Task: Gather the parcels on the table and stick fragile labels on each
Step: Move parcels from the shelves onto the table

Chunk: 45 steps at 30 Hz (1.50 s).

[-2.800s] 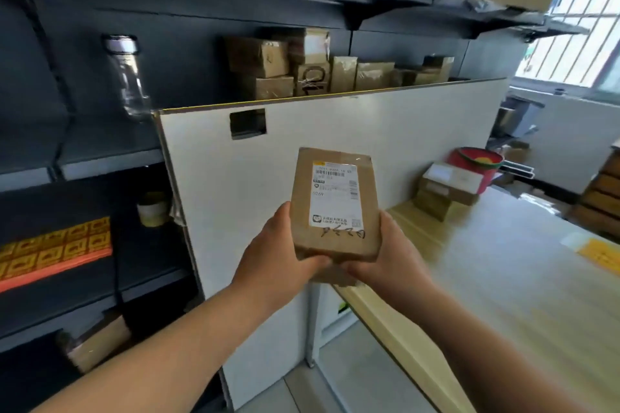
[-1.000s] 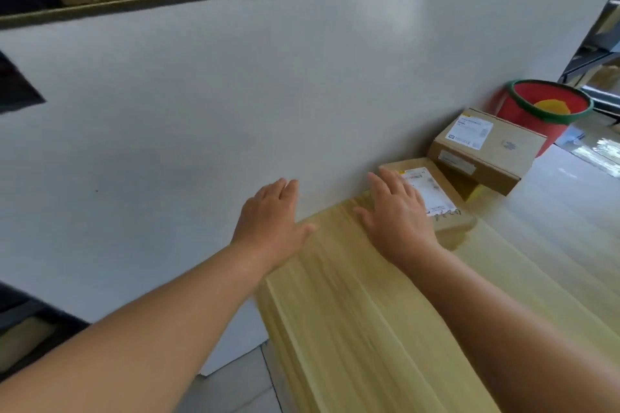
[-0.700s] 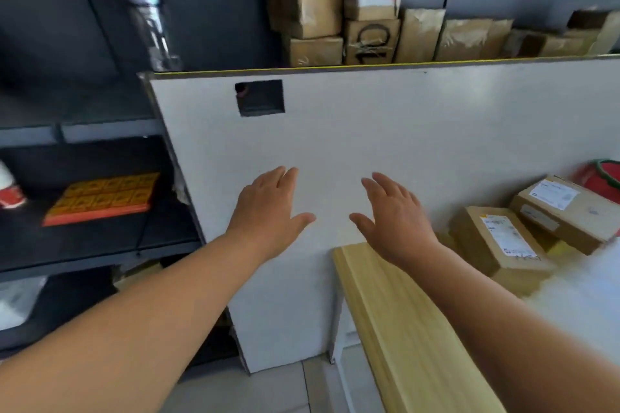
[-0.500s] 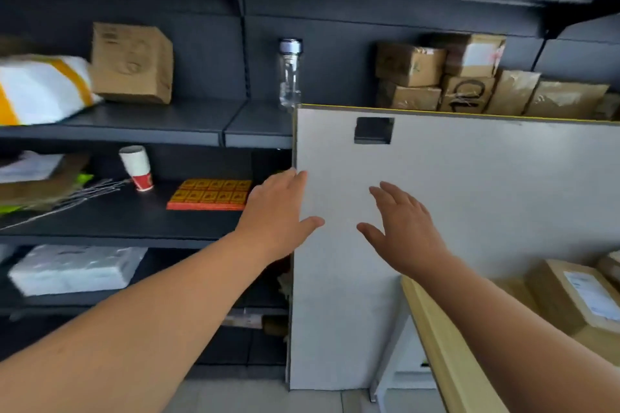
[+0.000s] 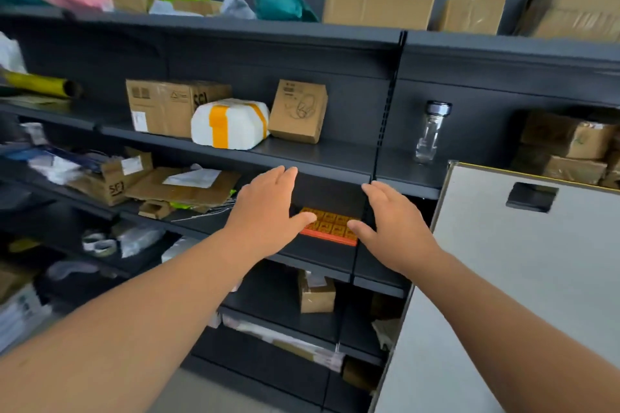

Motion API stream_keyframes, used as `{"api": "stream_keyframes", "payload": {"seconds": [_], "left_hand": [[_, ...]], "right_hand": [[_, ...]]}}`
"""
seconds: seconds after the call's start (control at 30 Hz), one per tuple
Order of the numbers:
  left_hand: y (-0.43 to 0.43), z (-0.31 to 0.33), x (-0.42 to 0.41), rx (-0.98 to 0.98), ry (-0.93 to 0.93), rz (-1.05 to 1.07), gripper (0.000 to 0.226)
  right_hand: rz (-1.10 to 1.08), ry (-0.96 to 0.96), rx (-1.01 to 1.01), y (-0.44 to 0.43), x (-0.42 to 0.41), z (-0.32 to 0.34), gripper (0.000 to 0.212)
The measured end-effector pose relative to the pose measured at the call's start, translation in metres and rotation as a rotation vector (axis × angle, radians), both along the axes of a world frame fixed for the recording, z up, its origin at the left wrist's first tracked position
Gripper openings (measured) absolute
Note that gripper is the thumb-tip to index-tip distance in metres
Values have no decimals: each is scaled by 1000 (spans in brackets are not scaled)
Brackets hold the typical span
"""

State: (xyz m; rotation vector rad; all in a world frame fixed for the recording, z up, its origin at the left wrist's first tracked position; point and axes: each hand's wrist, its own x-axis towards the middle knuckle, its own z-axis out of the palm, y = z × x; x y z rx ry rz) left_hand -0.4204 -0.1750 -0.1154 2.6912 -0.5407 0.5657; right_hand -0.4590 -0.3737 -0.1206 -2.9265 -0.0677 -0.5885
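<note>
My left hand [image 5: 268, 208] and my right hand [image 5: 392, 225] are stretched out side by side, both empty with fingers spread, in front of a dark shelf unit. Between them, on a shelf board, lies an orange sheet of yellow square labels [image 5: 330, 223], partly hidden by both hands. On the shelf above stand parcels: a brown carton [image 5: 167, 106], a white package with orange tape [image 5: 229, 122] and a small tilted brown box [image 5: 298, 111]. The table is out of view.
A white board [image 5: 503, 278] with a dark cut-out stands at the right. A clear bottle [image 5: 431, 131] is on the shelf beside it. More brown boxes [image 5: 567, 147] sit behind the board, flattened cardboard [image 5: 181, 191] at the left, and a small box [image 5: 315, 295] lower down.
I set the brown parcel down on the table beside the others and let go. My view then swung left from the table to the shelves, both hands empty and moving towards the orange sheet.
</note>
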Motion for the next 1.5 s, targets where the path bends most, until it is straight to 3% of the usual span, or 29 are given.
{"api": "stream_keyframes", "payload": {"seconds": [0.33, 0.8, 0.93, 1.3, 1.5], "left_hand": [[76, 5, 80, -69, 24, 179, 88], [133, 23, 264, -304, 50, 364, 91], [152, 24, 302, -342, 115, 391, 93], [201, 12, 396, -483, 329, 78, 81], [214, 6, 412, -503, 319, 23, 106]], "right_hand": [[148, 45, 168, 62, 107, 9, 73], [310, 95, 477, 121, 324, 26, 75], [310, 137, 505, 144, 365, 23, 88], [77, 143, 640, 205, 415, 19, 101], [-82, 40, 620, 232, 408, 16, 90]]}}
